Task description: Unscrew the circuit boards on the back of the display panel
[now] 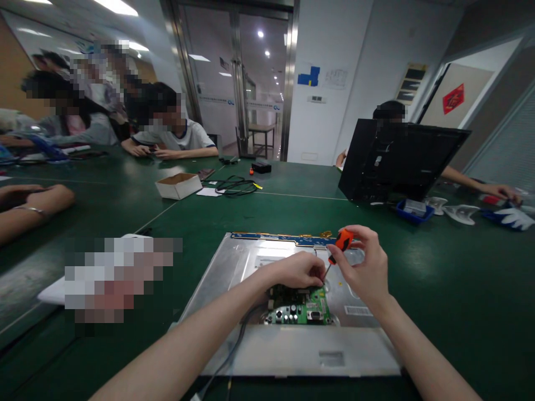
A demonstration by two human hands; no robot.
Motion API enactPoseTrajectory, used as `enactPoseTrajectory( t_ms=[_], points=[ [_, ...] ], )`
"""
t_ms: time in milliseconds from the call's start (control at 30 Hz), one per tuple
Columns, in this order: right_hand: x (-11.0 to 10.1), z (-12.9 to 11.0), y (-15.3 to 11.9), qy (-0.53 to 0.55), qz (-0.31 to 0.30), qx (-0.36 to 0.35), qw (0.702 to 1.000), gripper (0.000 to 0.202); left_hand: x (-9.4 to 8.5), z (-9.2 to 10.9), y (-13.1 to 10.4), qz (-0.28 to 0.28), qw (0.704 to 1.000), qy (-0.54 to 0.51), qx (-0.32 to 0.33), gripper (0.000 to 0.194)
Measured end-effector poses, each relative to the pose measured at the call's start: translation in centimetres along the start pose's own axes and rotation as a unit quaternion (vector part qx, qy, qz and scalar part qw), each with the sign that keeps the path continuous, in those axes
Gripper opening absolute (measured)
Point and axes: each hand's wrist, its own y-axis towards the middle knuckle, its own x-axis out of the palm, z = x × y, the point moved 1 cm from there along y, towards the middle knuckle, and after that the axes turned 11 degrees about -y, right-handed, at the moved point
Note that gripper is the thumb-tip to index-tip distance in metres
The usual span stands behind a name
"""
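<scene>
A silver metal display panel (259,351) lies on the green table, with a green circuit board (320,303) on its middle. My right hand (365,264) grips the orange and black handle of a screwdriver (344,239), which tilts down to the left. The shaft's lower end is at the board's upper right corner. There my left hand (303,270) rests over the board's upper part, fingers closed close to the tip. Whatever those fingers may hold is hidden. Along the panel's far edge runs a narrow blue board (271,238).
Beyond the panel are an open white box (179,186), black cables (236,186) and, at right, a black monitor (401,161) beside a blue tray (414,211). A partly blurred white object (52,289) lies at left. Several people sit around the table.
</scene>
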Motion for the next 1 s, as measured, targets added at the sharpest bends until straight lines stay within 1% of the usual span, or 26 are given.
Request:
enactPoseTrajectory(
  t_ms=[133, 233, 433, 633, 700, 833, 1000],
  points=[
    [-0.07, -0.08, 0.34, -0.003, -0.001, -0.013, 1.000, 0.026, 0.03, 0.09, -0.02, 0.001, 1.000, 0.006, 0.001, 0.008],
    [-0.17, -0.19, 0.33, -0.009, -0.003, -0.017, 1.000, 0.026, 0.01, 0.17, -0.06, 0.000, 1.000, 0.010, 0.000, 0.009],
    [-0.12, -0.06, -0.05, -0.020, -0.008, 0.002, 1.000, 0.029, 0.04, 0.05, -0.07, 0.004, 1.000, 0.017, -0.002, 0.008],
    [-0.19, -0.11, 0.28, -0.001, 0.001, -0.019, 1.000, 0.027, 0.05, 0.02, -0.04, 0.001, 1.000, 0.008, 0.000, 0.008],
    [-0.26, -0.24, 0.36, -0.003, -0.008, -0.022, 1.000, 0.025, 0.03, 0.09, -0.08, -0.001, 1.000, 0.004, 0.004, 0.008],
    [-0.26, -0.30, 0.18, -0.004, -0.026, -0.016, 1.000, 0.030, 0.00, 0.11, -0.10, -0.002, 1.000, 0.000, 0.011, 0.008],
    [-0.07, 0.00, -0.06, -0.015, -0.008, -0.003, 1.000, 0.031, 0.04, -0.14, 0.00, -0.002, 1.000, 0.001, 0.012, 0.007]
  ],
)
